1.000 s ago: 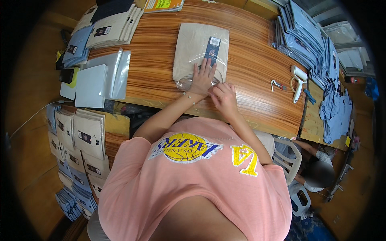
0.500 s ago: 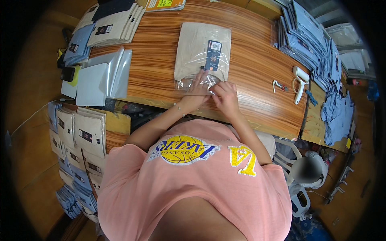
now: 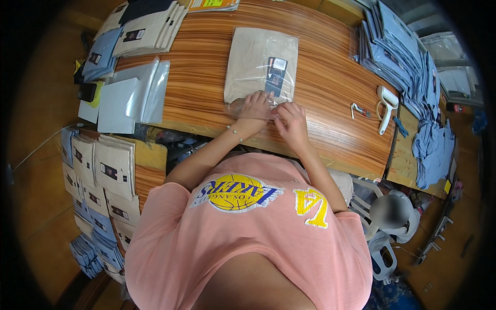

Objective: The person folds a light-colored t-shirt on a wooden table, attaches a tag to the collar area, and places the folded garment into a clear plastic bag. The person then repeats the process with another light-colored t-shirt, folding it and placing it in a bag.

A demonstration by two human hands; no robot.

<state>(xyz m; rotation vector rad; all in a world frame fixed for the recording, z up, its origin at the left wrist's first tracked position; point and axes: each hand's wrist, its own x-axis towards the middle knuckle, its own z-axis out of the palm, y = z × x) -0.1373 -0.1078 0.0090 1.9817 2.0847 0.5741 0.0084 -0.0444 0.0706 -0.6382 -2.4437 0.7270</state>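
Observation:
A folded beige garment (image 3: 248, 59) lies on the wooden table in a see-through plastic bag (image 3: 290, 49), with a dark hang tag (image 3: 276, 77) on its right side. At the bag's near end, my left hand (image 3: 254, 109) rests with fingers stretched over the loose film. Beside it, my right hand (image 3: 291, 120) is closed in a pinch on the bag's near edge, its fingertips close to the left hand's. The film between the hands is partly hidden by the fingers.
Stacked beige garments (image 3: 150, 33) and empty plastic bags (image 3: 155, 95) lie at left. Blue garments (image 3: 387, 51) are piled at right, near a white lint roller (image 3: 385, 106) and a small cutter (image 3: 361, 110). Bagged garments (image 3: 114, 160) stand low left. Another person (image 3: 408, 222) is at lower right.
My left hand has drawn back from the garment's near end toward the bag's edge. The hang tag has shifted slightly nearer. My right hand stays at the film, almost unmoved.

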